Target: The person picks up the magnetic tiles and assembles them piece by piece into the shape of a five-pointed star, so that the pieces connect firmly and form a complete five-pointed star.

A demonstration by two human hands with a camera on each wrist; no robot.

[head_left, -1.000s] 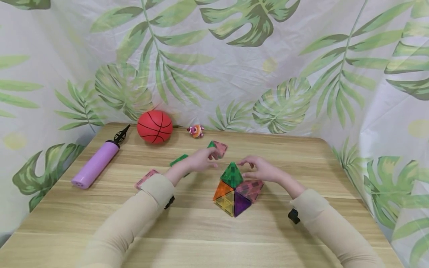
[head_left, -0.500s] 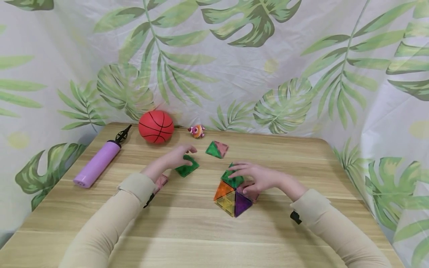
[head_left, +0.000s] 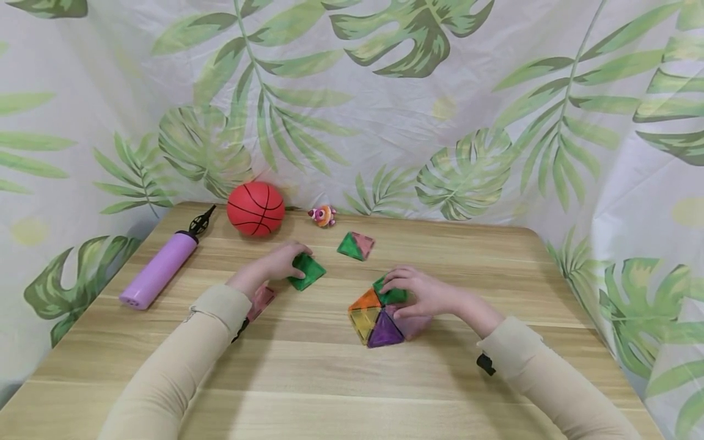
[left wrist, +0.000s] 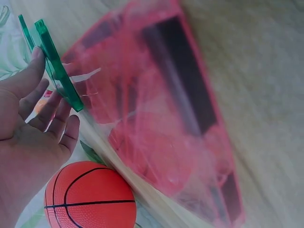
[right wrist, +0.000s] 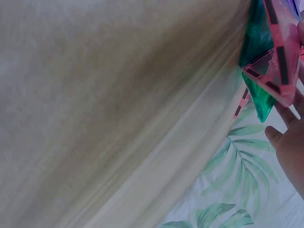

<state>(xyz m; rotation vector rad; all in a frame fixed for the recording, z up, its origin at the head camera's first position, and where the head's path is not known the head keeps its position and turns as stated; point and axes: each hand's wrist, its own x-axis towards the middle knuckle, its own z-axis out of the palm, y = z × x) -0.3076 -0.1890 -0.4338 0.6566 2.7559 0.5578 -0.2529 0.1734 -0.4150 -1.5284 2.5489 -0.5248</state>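
My left hand point(head_left: 277, 261) pinches the left edge of a green square magnetic tile point(head_left: 310, 273). In the left wrist view, thumb and fingers are about that tile's edge, and a pink tile point(left wrist: 142, 109) lies close to the camera. My right hand point(head_left: 426, 292) grips a cluster of joined triangular magnetic tiles, thumb toward its pink part point(head_left: 419, 327), fingers over the green tile point(head_left: 393, 296). Orange point(head_left: 367, 300), yellow point(head_left: 363, 321) and purple point(head_left: 386, 331) triangles show on its near side. The right wrist view catches only the cluster's pink edge point(right wrist: 284, 57) and a few fingers.
A green and pink tile pair point(head_left: 356, 245) lies farther back. Another pink tile point(head_left: 263, 299) is partly under the left wrist. At the back stand a red toy basketball point(head_left: 256, 209) and a small figurine point(head_left: 322, 215); a purple hand pump point(head_left: 159, 269) lies at left.
My left hand has moved left from the middle to the green square tile. My right hand has come down onto the tile cluster, which has turned slightly clockwise.
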